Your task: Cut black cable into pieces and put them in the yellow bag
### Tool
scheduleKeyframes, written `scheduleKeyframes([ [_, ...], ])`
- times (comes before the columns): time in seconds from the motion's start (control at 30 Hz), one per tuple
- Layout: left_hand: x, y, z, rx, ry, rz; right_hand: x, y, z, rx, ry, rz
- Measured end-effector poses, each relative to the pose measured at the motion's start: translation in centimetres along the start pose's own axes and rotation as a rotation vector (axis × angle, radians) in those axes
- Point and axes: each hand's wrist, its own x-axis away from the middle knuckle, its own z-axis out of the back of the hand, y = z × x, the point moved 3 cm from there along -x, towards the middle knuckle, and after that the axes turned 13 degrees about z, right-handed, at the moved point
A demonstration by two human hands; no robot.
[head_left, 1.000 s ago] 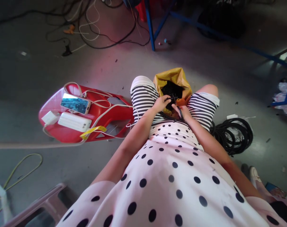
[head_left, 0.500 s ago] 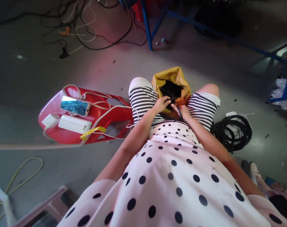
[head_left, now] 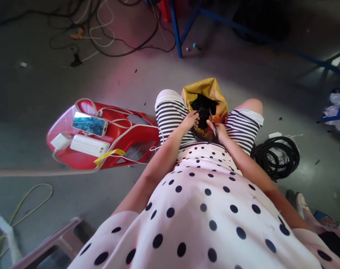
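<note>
Over the mouth of a yellow bag [head_left: 195, 89] between my knees, both hands work on a thin black cord [head_left: 199, 136], whose kind I cannot make out. My left hand [head_left: 190, 121] is closed, its fingers pinching one part of the cord at the bag's left side. My right hand [head_left: 219, 131] is closed around another part, with a dark tip standing up above its fingers. Between the hands the cord sags in a curve close to my lap. Dark contents [head_left: 203, 104] fill the bag's opening. Something orange [head_left: 218, 118] shows just above my right hand.
To my left is a red plastic stool [head_left: 116, 136] bearing a phone [head_left: 90, 124], a white power bank [head_left: 88, 145], a white plug [head_left: 60, 142] and cables. A black coil [head_left: 284, 157] lies right of my knee. Ahead stands a blue metal frame [head_left: 175, 30].
My hands have moved apart slightly, and the dark tip above my right hand now shows clearly. The whole view has shifted a little; the bag and stool stay in place.
</note>
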Motion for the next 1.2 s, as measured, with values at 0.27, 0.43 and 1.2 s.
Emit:
scheduleKeyframes([
  [0.27, 2.7, 0.3, 1.2, 0.173, -0.115, 0.086, 0.4, -1.7, 0.0, -0.056, -0.032, -0.084],
  [0.43, 2.5, -0.1, 1.7, 0.198, -0.102, -0.012, 0.6, -2.0, 0.1, 0.009, -0.085, -0.031],
  [1.2, 1.8, -0.3, 0.4, 0.164, -0.023, -0.127, 0.7, -2.8, 0.4, 0.189, -0.169, 0.046],
])
